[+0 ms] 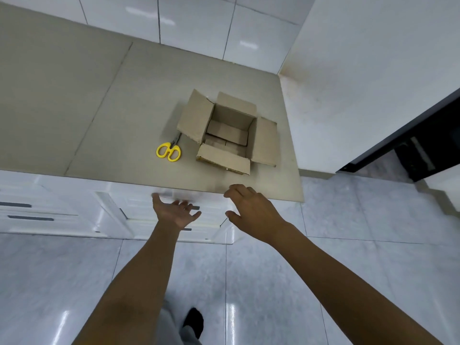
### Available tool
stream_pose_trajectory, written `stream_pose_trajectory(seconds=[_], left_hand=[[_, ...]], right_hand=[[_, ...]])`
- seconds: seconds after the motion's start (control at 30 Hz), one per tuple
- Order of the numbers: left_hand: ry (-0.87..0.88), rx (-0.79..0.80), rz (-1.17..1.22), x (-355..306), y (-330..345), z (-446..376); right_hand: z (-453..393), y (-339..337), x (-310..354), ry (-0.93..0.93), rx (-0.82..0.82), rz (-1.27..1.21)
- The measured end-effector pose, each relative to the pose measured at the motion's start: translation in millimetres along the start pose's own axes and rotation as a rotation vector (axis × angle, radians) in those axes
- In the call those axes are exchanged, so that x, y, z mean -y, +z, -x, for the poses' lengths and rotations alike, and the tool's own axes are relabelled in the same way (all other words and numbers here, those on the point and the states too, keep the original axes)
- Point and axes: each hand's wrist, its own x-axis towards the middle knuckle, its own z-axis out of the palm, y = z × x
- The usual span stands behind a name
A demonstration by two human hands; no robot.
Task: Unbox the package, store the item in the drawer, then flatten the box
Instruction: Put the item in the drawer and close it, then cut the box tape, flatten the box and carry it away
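At the 6 o'clock edge a dark shoe (pixel 193 321) stands on the shiny grey tiled floor (pixel 348 282). Two bare arms reach up from there toward the middle.

The left hand (pixel 174 211) is open with the palm up and the fingers spread, and it holds nothing. It is in front of the white cabinet drawers (pixel 139 210), just under the edge of the counter. The right hand (pixel 251 207) is open too, palm down, fingers loosely bent, and it also holds nothing. It hangs at the counter's near edge, at about 5 o'clock from the box.

Farther off, on the flat beige stone counter (pixel 74 108), lie small scissors with yellow loop handles (pixel 170 149). They sit at 9 o'clock from the box, with the blade tips just beside its left flap.

The brown cardboard box (pixel 230 134) stands near the middle of the view with all four flaps folded open. Inside, only its brown bottom flaps show.

Behind the counter, at 12 o'clock, is a white tiled wall (pixel 199 21).
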Motion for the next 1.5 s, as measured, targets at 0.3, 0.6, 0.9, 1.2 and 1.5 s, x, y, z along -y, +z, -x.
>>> stream_pose_trajectory(seconds=[0.3,0.6,0.9,1.2,1.5], left_hand=[[0.465,-0.493,-0.352,15.5,30.0,54.1],[1.438,-0.273,-1.988,0.9,105.2,84.3],[0.904,0.104,-2.555,-56.9,172.6,43.4],[0.616,0.210,-2.007,-69.6,237.8,78.6],[0.331,0.158,-1.528,-101.8,264.5,89.2]], right_hand=[[-7.3,-3.4,-7.3,0.027,-0.060,-0.039],[-24.4,-27.1,-10.4,0.073,-0.162,-0.056],[-37.1,-40.4,-28.6,0.137,-0.216,-0.062],[-59.3,-65.4,-37.4,0.145,-0.350,0.112],[-85.5,-85.9,-46.0,0.153,-0.491,0.166]])
